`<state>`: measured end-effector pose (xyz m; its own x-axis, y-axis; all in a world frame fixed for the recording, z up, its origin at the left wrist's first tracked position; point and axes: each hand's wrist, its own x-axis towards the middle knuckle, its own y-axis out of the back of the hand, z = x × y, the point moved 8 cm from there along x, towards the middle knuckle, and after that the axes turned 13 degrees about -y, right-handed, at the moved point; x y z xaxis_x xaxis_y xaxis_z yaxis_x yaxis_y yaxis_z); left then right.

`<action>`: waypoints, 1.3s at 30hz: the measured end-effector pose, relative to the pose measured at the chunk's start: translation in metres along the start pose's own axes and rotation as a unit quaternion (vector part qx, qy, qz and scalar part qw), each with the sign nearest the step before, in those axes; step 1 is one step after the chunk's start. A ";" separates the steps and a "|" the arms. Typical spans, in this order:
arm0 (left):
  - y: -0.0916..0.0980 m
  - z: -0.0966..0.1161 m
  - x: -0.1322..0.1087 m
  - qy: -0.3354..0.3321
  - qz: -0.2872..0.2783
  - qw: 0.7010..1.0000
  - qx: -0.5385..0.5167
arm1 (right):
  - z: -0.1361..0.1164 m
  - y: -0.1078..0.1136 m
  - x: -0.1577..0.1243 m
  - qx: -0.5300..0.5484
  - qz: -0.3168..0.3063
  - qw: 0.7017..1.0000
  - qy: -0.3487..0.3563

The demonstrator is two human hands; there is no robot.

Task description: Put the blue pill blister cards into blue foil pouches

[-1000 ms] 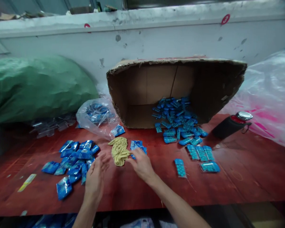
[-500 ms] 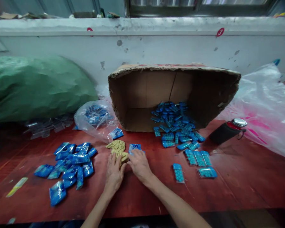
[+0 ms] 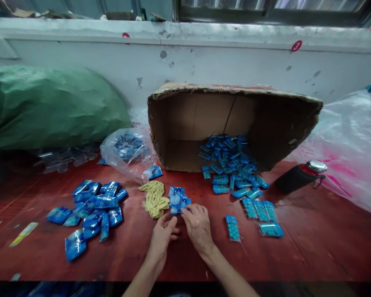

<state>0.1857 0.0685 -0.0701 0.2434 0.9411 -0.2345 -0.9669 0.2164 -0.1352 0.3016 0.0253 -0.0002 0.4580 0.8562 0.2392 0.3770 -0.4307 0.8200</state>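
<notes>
My right hand [image 3: 199, 227] pinches the near edge of a flat blue printed packet [image 3: 177, 198], part of a small overlapping stack on the red table. Just left of it, my left hand [image 3: 161, 237] holds nothing, its fingers loosely curved and apart. A crumpled yellowish cloth-like bundle [image 3: 155, 198], perhaps a glove, lies beyond my left fingertips and beside the packets. Farther left is a pile of filled, glossy blue packets [image 3: 94, 206]. To the right, a clear pack of turquoise balls with a blue top [image 3: 233, 227] lies alone.
A cardboard box [image 3: 173, 156] on its side opens toward me, with many turquoise packs spilling out. Left of it sits a clear plastic bag [image 3: 111, 144] of blue packets, near a big green sack [image 3: 55, 107]. A dark-sleeved bottle [image 3: 292, 179] stands right, before pink-and-clear plastic [image 3: 352, 136].
Both hands have drawn back toward me, off the yellowish bundle. My right hand now grips the flat blue packet's edge, and more of the stack shows. The view has shifted slightly.
</notes>
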 end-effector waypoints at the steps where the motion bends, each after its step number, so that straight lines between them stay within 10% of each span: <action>1: -0.006 -0.005 0.000 0.018 -0.012 0.999 -0.038 | -0.004 0.003 -0.004 0.023 0.004 1.000 0.007; 6: -0.011 -0.006 0.003 0.032 -0.015 0.989 -0.141 | 0.004 0.001 -0.013 0.226 -0.013 0.972 -0.059; 13: -0.005 -0.002 0.000 0.011 0.016 0.991 -0.135 | 0.029 -0.050 -0.006 0.519 -0.183 0.795 -0.256; 28: -0.005 -0.009 0.005 0.026 0.078 0.985 -0.152 | 0.024 -0.044 -0.010 0.414 -0.063 0.868 -0.269; 39: -0.003 -0.008 0.002 0.015 0.021 0.992 -0.123 | 0.020 -0.039 -0.016 0.443 -0.085 0.854 -0.260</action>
<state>0.1894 0.0675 -0.0778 0.2097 0.9390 -0.2725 -0.9293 0.1047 -0.3541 0.2957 0.0224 -0.0465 0.5439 0.7851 -0.2965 0.8296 -0.5561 0.0492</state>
